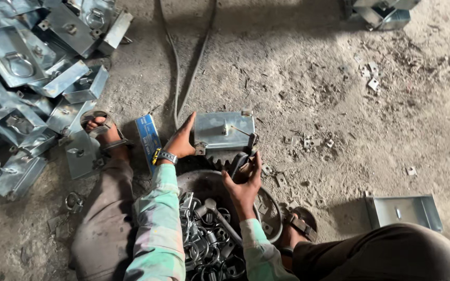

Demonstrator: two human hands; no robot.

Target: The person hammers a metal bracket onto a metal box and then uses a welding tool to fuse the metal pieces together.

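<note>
My left hand [182, 140] lies flat, unclenched, against the left edge of the grey metal plate [224, 130]; bare floor [313, 73] opens beyond. My right hand [243, 179], just below, grips a dark tool [250, 148].

A heap of metal trays [24, 78] lies left on the gritty floor [313, 67], one tray [404, 211] right, cables [175, 62] between.

Blue flat box [148, 141] beside left wrist

Shiny sheet-metal plate [224, 130]; rough, dusty concrete floor [339, 78]
</note>
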